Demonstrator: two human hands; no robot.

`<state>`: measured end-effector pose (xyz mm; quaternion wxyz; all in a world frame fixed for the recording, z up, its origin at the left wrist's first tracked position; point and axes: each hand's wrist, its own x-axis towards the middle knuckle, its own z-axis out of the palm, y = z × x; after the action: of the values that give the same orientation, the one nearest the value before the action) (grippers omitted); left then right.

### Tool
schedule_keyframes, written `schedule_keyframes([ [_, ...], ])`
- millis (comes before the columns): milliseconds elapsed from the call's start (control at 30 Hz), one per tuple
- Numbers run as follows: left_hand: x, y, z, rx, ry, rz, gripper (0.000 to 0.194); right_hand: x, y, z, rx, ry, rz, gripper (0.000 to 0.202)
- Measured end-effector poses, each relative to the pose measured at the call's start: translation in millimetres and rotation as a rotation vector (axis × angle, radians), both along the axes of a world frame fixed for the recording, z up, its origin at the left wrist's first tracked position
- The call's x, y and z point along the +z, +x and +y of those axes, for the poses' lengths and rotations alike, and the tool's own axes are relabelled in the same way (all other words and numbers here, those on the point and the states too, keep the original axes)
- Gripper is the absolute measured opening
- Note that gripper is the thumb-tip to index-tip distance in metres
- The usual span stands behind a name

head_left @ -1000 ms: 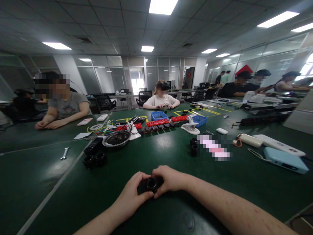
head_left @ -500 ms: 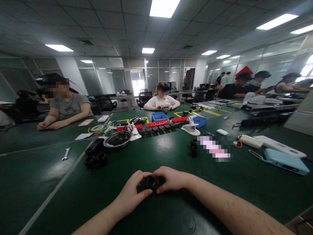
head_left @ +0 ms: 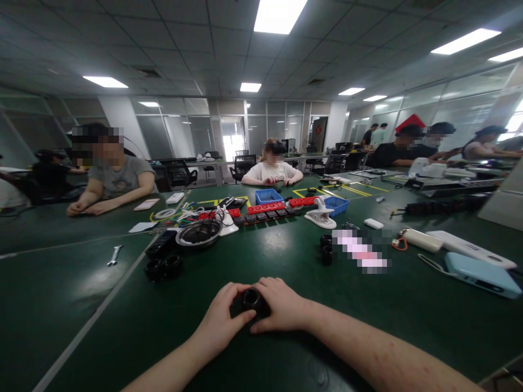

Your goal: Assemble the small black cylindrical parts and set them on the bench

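A black round part with a hole in its top (head_left: 251, 298) stands low over the green table, between my two hands. My left hand (head_left: 226, 313) grips its left side, thumb at the front and index finger behind. From the right, my right hand (head_left: 281, 305) curls round the same part, its fingers at the far side and its thumb in front. The lower portion of the part is hidden by my fingers. Similar black round parts (head_left: 163, 268) lie further off to the left, and more black round parts (head_left: 326, 249) stand to the right.
A wrench (head_left: 115, 255) lies at the left. Further back are a round black dish with a metal rim (head_left: 199, 233), red socket strips (head_left: 265, 207), a blue tray (head_left: 335, 206) and a white clip base (head_left: 321, 216). At right sits a light-blue box (head_left: 482, 274). Co-workers sit around the table.
My right hand has closed in further around the black round part, its thumb shifting left and nearer to me. My left hand stays on it. The whole view has shifted slightly.
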<state>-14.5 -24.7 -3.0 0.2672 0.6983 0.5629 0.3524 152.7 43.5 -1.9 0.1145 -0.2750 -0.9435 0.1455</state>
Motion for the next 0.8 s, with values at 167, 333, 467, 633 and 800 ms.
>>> schedule_keyframes([
  [167,5.3,-1.6,-3.6,-0.092,-0.057,-0.005,0.032,6.2,13.4,17.0,0.231,-0.189,-0.019,0.033],
  [333,1.7,2.1,-4.1,-0.066,-0.118,0.024,0.042,-0.5,9.8,15.5,0.097,-0.255,-0.006,0.039],
  [467,-2.6,5.2,-2.2,0.014,-0.044,0.067,0.034,-7.8,-1.0,5.1,-0.049,-0.075,-0.014,0.051],
  [633,-6.1,3.6,0.4,0.076,-0.010,0.047,0.031,-4.1,-7.3,-4.9,-0.109,0.061,-0.055,0.062],
  [800,-4.9,-2.0,0.0,0.019,-0.036,-0.003,0.042,4.5,6.2,5.9,0.110,-0.102,-0.002,0.050],
])
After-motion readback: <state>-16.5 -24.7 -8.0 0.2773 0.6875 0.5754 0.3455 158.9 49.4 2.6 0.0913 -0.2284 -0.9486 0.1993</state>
